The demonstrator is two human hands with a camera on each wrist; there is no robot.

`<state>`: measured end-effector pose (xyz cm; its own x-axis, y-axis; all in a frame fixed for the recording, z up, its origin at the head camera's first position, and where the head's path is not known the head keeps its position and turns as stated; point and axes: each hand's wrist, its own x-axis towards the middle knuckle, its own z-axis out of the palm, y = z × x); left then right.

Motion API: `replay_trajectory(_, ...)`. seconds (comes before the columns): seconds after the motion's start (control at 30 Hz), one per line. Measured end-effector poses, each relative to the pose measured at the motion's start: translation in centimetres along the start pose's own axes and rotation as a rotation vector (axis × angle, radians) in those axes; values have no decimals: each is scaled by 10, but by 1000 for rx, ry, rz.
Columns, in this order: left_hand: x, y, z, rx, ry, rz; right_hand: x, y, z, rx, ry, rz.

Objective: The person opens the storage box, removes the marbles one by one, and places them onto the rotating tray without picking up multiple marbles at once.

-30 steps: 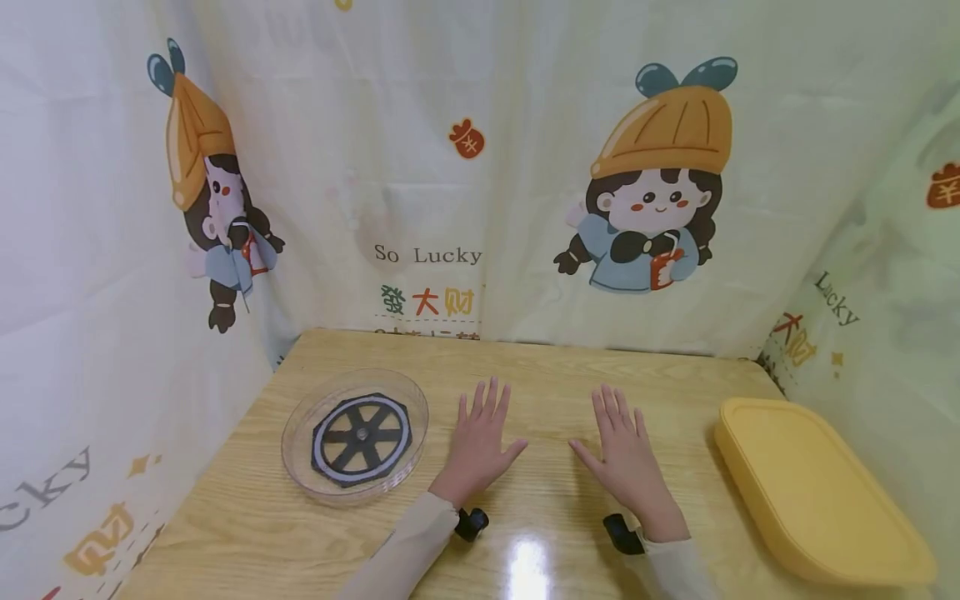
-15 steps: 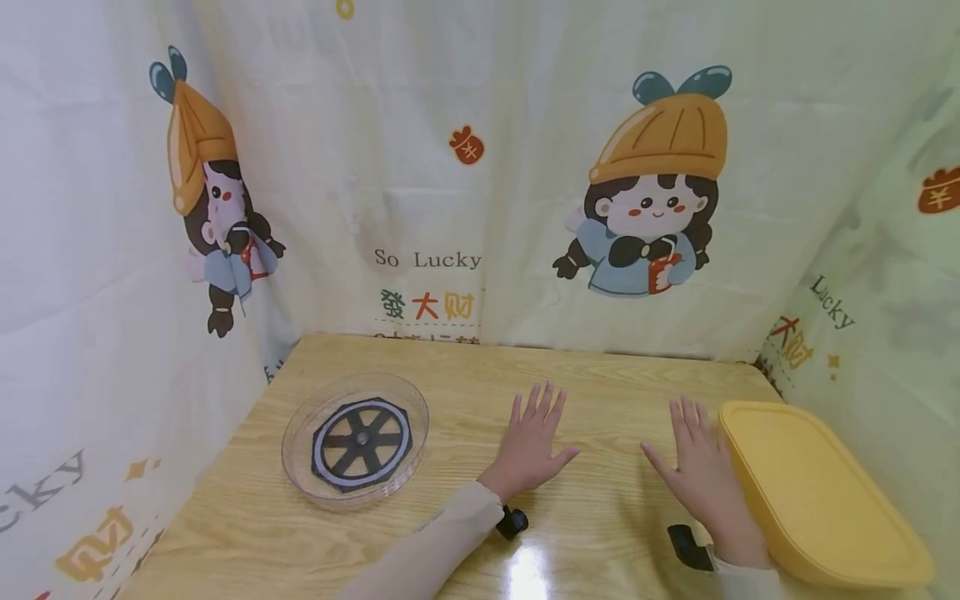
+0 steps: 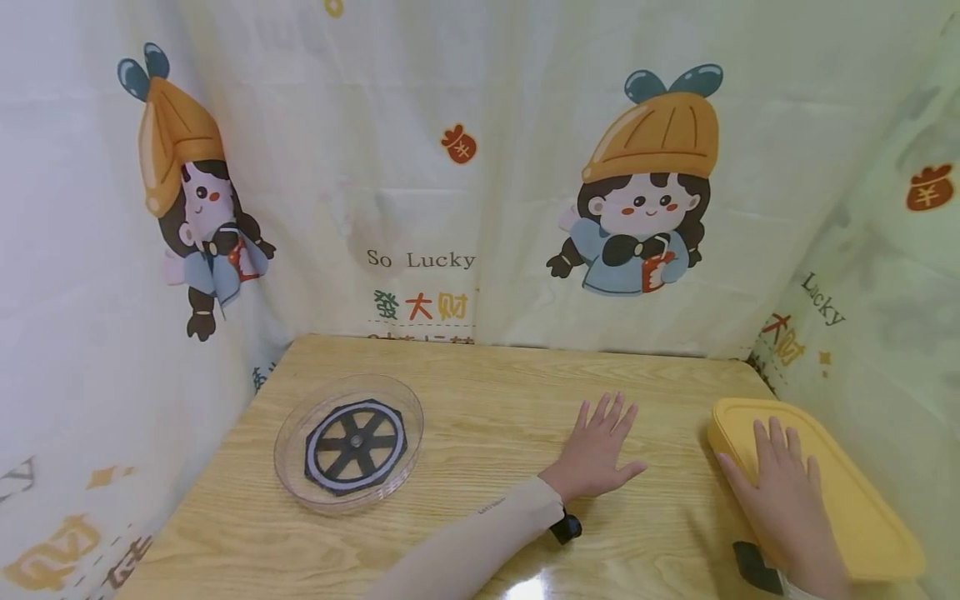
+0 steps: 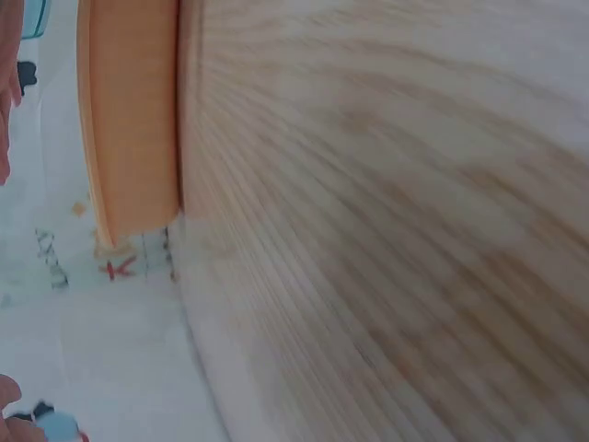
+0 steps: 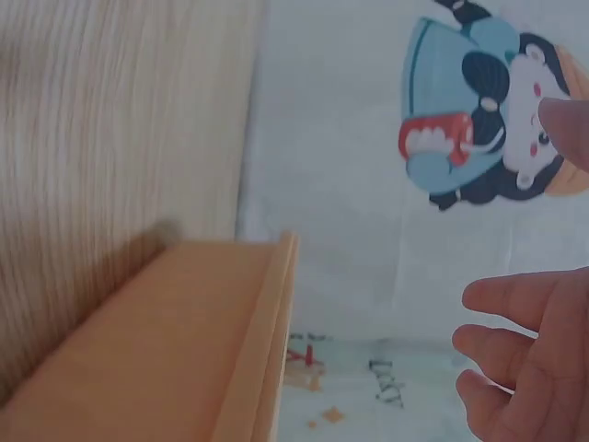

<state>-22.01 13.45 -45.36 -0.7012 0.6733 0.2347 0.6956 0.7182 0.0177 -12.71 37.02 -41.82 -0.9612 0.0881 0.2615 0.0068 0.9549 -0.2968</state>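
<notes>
My left hand [image 3: 598, 450], its fingers straight and spread, hovers above the wooden table [image 3: 495, 392], holding nothing. To its right lies a yellow lidded box [image 3: 840, 492]; in the left wrist view the side of that box [image 4: 133, 120] shows at upper left. My right hand [image 3: 783, 500] is over the left part of the lid in the head view, fingers extended. The right wrist view has the fingers of the right hand [image 5: 543, 359] apart from the box [image 5: 184, 322], up past its rim. Nothing is between the thumb and fingers.
A clear round dish [image 3: 288, 479] stands at the table's left, with a black eight-sided piece [image 3: 356, 442] with spokes and a pale ring inside. Printed curtains [image 3: 517, 208] enclose the table at the back and both sides.
Both hands have moved right across the table, the right hand from beside the yellow box to over its lid. The dish and the box have stayed put; the head view has shifted slightly.
</notes>
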Motion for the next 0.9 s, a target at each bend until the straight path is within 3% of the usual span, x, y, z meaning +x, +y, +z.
replay_trajectory(0.23, 21, 29, 3, 38, -32, 74, -3, 28, -11, -34, 47, 35)
replay_trajectory(0.53, 38, 56, 8, 114, -131, 151, -11, 65, -13, -35, 77, 84)
replay_trajectory(0.67, 41, 67, 7, 135, -153, 203, -17, 78, -11, -24, 48, 115)
replay_trajectory(0.9, 45, 94, 1, 98, -251, 254, -24, 92, -6, -49, -17, 146)
